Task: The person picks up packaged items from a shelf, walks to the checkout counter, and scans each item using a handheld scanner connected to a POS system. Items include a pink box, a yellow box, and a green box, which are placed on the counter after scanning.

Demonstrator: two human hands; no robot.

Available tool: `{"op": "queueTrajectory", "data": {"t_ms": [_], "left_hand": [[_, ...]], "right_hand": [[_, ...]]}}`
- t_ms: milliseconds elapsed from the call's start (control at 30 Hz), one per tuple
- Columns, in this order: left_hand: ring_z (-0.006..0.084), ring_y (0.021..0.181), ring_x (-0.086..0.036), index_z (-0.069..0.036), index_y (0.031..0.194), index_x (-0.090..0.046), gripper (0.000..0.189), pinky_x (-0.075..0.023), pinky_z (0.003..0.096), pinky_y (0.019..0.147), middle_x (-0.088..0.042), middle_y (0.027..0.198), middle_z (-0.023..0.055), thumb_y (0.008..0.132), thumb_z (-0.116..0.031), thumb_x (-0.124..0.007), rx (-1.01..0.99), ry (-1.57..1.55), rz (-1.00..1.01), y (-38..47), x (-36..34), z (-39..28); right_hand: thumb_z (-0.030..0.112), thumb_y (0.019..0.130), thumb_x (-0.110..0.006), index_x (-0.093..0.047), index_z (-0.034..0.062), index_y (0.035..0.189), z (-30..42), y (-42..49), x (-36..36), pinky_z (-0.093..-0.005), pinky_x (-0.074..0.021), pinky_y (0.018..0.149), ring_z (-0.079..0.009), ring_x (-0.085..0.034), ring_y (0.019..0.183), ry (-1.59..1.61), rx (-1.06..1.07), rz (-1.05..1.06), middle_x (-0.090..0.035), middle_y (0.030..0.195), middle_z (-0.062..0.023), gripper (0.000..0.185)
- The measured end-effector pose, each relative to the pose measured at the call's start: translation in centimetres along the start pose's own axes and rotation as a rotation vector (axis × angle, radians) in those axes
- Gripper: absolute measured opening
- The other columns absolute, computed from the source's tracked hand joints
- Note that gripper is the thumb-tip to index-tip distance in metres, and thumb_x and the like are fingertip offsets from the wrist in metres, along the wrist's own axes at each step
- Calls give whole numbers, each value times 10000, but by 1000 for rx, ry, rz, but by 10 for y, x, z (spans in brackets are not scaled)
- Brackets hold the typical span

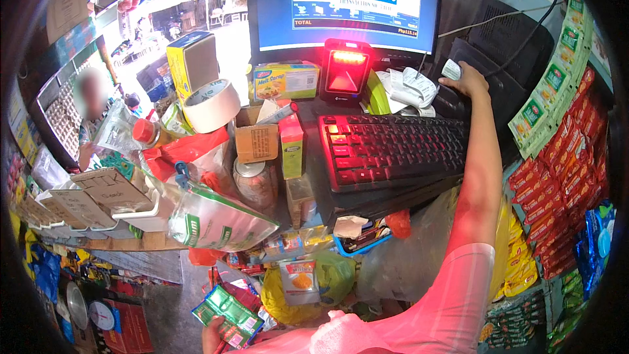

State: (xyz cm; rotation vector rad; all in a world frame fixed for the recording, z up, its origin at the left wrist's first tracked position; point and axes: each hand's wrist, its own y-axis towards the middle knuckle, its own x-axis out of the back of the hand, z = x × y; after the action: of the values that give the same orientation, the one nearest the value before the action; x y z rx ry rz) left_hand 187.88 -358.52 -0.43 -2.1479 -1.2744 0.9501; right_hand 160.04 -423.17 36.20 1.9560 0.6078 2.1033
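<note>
Low in the picture, my left hand [213, 333] grips green foil packets [230, 315], with dark red packaging just behind them. My right arm reaches forward past the keyboard [393, 150]. At its end, my right hand [469, 81] has a small curl of white receipt paper [451, 70] at its fingertips, beside a black device [479, 61] that is partly hidden. Left of that hand, several crumpled receipts [410, 89] are stuck on a thin spike. A barcode scanner [346, 71] glows red in front of the monitor [344, 10], which is lit and bears writing.
A roll of tape [212, 105], a lidded jar [253, 184] and small boxes crowd the counter left of the keyboard. Red sachet strips [560, 191] hang at the right. A person [91, 98] stands beyond the counter at the left. A dial scale [102, 315] sits below.
</note>
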Motion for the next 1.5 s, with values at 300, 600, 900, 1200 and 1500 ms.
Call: {"op": "queueTrajectory", "data": {"t_ms": [300, 600, 900, 1200, 1500], "left_hand": [[251, 746, -623, -24, 1035, -513, 256, -523, 405, 669, -611, 880, 111, 807, -139, -530, -42, -106, 21, -8, 3, 8], [202, 864, -620, -20, 1128, -505, 293, -532, 376, 751, -598, 1024, 85, 836, -35, -513, -152, -182, 35, -35, -24, -3], [185, 914, -605, -1, 1140, -499, 308, -506, 343, 795, -597, 1037, 83, 834, -27, -511, -197, -70, 40, -17, 6, 17], [216, 747, -627, 19, 1080, -506, 312, -528, 352, 690, -607, 914, 110, 783, -74, -525, -175, -178, 29, -32, 21, 8], [232, 858, -594, 4, 1148, -471, 415, -484, 355, 768, -575, 989, 103, 748, -72, -553, -226, -114, -10, -42, 5, -3]], "right_hand": [[648, 563, -718, -407, 74, 1325, 10, 6, -1, -404, -389, 965, -311, -478, 1185, 11, 48, 25, -502, 1274, -170, 1003], [387, 610, -792, -399, -52, 1285, -65, 98, -88, -383, -413, 930, -308, -537, 1092, 272, 259, -87, -549, 1175, -221, 896], [77, 667, -733, -444, -24, 1262, -112, 132, -103, -331, -457, 849, -220, -572, 964, 845, 315, -65, -585, 1087, -136, 669], [14, 733, -579, -518, 52, 1237, -29, 38, -55, -277, -403, 901, -179, -545, 1027, 1471, 29, -21, -580, 1139, -83, 509], [-37, 655, -477, -555, 24, 1094, -82, 45, -79, -207, -433, 693, -166, -537, 777, 2003, -114, -76, -567, 897, -58, 450]]}}
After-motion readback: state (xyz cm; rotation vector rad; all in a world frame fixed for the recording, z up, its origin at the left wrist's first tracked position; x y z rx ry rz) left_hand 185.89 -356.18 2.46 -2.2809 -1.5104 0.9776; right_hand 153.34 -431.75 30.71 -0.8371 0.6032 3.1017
